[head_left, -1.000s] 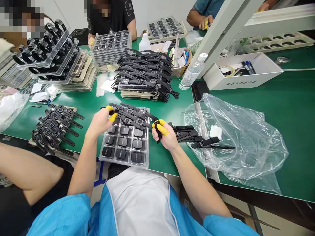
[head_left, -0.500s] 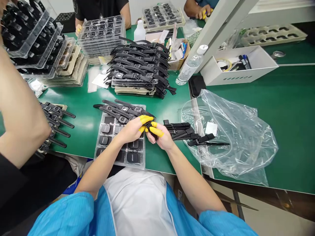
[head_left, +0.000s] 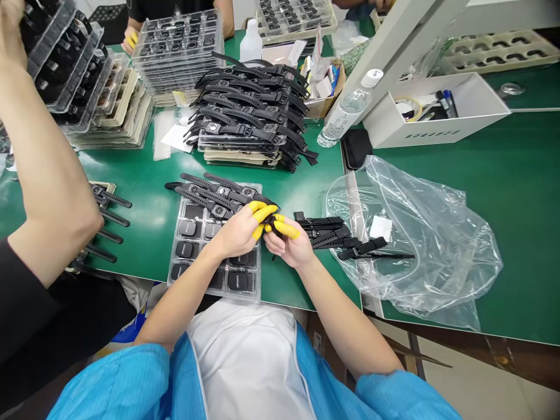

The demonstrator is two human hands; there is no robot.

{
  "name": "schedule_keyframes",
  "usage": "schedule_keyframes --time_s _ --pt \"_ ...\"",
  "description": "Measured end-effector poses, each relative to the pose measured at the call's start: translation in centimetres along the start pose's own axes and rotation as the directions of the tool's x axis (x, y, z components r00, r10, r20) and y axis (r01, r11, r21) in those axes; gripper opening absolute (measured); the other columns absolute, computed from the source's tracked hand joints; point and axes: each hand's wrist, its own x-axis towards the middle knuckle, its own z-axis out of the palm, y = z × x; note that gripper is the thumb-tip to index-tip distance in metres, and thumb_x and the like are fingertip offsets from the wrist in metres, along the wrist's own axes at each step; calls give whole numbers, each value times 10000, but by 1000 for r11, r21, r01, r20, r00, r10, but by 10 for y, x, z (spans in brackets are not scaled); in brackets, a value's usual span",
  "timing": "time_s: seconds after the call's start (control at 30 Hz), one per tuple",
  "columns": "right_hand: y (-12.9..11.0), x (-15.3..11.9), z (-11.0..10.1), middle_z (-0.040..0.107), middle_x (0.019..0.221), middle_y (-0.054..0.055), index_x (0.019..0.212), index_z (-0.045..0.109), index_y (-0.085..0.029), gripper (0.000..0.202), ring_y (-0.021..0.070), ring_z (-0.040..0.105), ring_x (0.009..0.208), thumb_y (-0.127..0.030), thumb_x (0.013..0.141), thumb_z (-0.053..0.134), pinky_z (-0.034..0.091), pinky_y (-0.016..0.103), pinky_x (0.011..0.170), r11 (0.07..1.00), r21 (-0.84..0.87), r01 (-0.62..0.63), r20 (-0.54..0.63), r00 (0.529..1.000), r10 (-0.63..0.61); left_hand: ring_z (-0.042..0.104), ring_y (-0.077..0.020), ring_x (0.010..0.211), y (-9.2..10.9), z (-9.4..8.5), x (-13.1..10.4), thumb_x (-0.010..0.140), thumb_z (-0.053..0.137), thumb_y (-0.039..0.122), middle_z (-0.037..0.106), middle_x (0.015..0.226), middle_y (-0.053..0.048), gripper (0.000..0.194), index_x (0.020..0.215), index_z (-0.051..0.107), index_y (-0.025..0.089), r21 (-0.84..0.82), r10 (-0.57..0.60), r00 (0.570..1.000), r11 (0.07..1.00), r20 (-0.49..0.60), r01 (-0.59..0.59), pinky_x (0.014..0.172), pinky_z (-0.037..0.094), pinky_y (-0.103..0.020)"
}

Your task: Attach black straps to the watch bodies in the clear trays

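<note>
Both hands meet over the right edge of a clear plastic tray (head_left: 187,249) holding square black watch bodies. My left hand (head_left: 245,228) and my right hand (head_left: 289,240), with yellow finger covers, pinch a small black watch piece (head_left: 270,223) between them; the fingers hide most of it. Several watches with black straps (head_left: 214,195) lie across the tray's far end, just beyond my left hand. To the right of my right hand, a pile of loose black straps (head_left: 328,232) rests on the green table, partly on a clear plastic bag (head_left: 429,245).
Stacked trays with strapped watches (head_left: 254,111) stand ahead. A water bottle (head_left: 347,111), a white box (head_left: 437,125) and a slanted post (head_left: 402,52) are at the right. A co-worker's arm (head_left: 48,157) reaches up at the left, beside tall tray stacks (head_left: 65,76).
The view has shifted slightly. The co-worker's arm at the left has moved up and inward. My hands still hold the black piece, their fingers slightly rearranged, and a strap end shows below them.
</note>
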Motion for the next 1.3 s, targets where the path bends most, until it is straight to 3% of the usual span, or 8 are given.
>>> schedule_keyframes --time_s 0.4,0.6,0.83,0.93,1.07,1.13,1.17,1.3 --pt "4 1 -7 409 443 -126 833 546 -218 368 55 237 348 -486 877 795 184 188 355 993 -67 -99 -68 993 94 596 -303 1258 -3 -3 -2 1054 427 247 630 1283 -182 409 1417 582 141 161 -50 993 986 104 32 1082 555 -492" --pt "3 2 -5 486 484 -105 911 537 -240 411 87 325 374 -573 876 776 271 213 377 996 -86 5 -62 998 -11 665 -260 1185 0 -7 2 1065 539 313 672 1276 -158 377 1408 569 159 -54 -76 996 996 -47 73 1027 573 -407" --pt "6 0 -6 536 574 -91 942 566 -228 454 66 305 352 -660 917 702 294 225 352 983 -182 -23 -2 1000 23 701 -219 999 10 -4 7 1002 685 476 721 1100 -107 289 1004 691 187 -303 -180 951 948 -253 99 826 598 -360" --pt "5 -2 -9 529 567 -87 913 578 -213 458 53 280 337 -661 937 669 241 212 331 971 -212 -110 63 990 126 742 -173 821 12 -8 10 957 733 542 752 1047 -81 372 1050 671 187 -574 -376 879 804 -293 153 666 596 -282" --pt "0 -1 -13 498 534 -101 902 589 -197 417 50 296 335 -592 923 720 221 196 331 923 -321 -212 85 964 251 731 -124 633 1 -24 13 923 770 567 793 1002 -26 422 1075 578 224 -723 -598 610 688 -520 58 581 595 -233" --pt "-2 1 -15 520 544 -105 910 565 -211 400 55 338 339 -561 903 760 261 194 343 926 -338 -166 20 983 183 713 -107 575 -5 -26 13 925 774 552 804 1049 -22 428 1106 541 241 -730 -632 544 681 -551 52 571 601 -230" --pt "-2 2 -15 543 559 -103 920 552 -221 395 59 364 344 -553 903 765 285 196 353 936 -331 -123 -19 992 124 722 -113 582 -7 -24 12 935 764 540 806 1086 -34 421 1134 539 244 -731 -634 575 676 -517 88 578 611 -239" --pt "-2 4 -12 588 587 -96 981 549 -240 374 69 380 361 -551 917 748 296 199 373 963 -269 27 -85 995 -51 802 -218 958 -7 0 6 1045 597 403 770 1265 -118 348 1337 585 214 -543 -478 838 792 -265 280 849 671 -369"
